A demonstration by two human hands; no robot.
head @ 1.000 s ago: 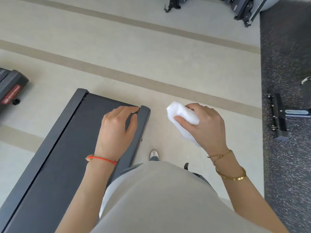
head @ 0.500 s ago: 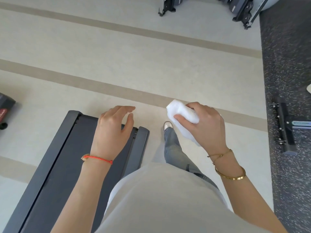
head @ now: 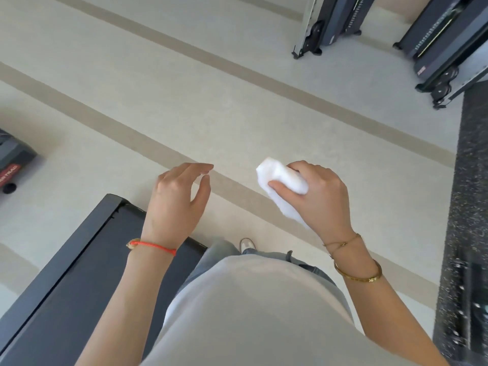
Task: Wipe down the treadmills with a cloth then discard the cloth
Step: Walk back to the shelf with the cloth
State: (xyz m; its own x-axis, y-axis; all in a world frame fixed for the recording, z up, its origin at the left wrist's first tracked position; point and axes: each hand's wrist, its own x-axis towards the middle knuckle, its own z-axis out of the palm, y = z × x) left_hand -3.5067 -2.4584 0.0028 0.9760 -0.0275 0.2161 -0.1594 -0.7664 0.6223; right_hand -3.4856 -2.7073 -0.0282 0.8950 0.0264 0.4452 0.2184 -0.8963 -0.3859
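Note:
A dark grey treadmill deck (head: 79, 273) lies on the floor at the lower left, its rear end reaching under my left forearm. My left hand (head: 179, 199) hovers past that end with relaxed fingers and holds nothing. My right hand (head: 317, 196) grips a crumpled white cloth (head: 280, 180) in the air over the pale floor, to the right of the deck. The far corner of the deck is hidden by my left hand and wrist.
Another treadmill's end (head: 13, 165) with a red label shows at the left edge. Two folded machines on wheels (head: 330, 25) (head: 446, 48) stand at the top right. Dark speckled rubber flooring (head: 472, 180) runs down the right side with a black machine base (head: 464, 307) on it. Beige striped floor (head: 184, 101) stretches ahead.
I have walked forward past the treadmill's end: the deck slid down and back in view, my left hand now lies beyond it over the floor. The cloth stays in my right hand.

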